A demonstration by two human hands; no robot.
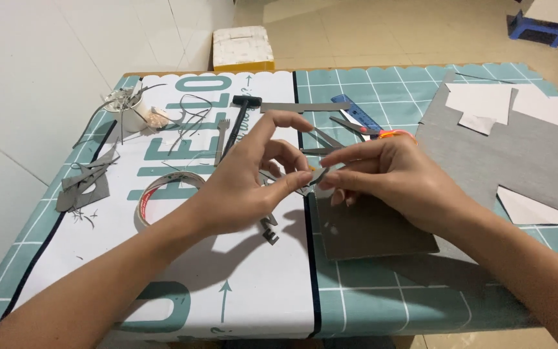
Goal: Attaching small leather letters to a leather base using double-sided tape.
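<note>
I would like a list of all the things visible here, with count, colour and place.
small card piece: one, grey, pinched between both hands
card sheet: one, grey, under the right hand
large sheets: several, grey and white, right side
tape roll: one, clear, left of the hands
hammer: one, black, far centre
scissors: one, orange handles, far centre
ruler: one, blue, beside the scissors
cup: one, white, far left
offcuts: several, grey, left edge
left hand: pinching
right hand: pinching
</note>
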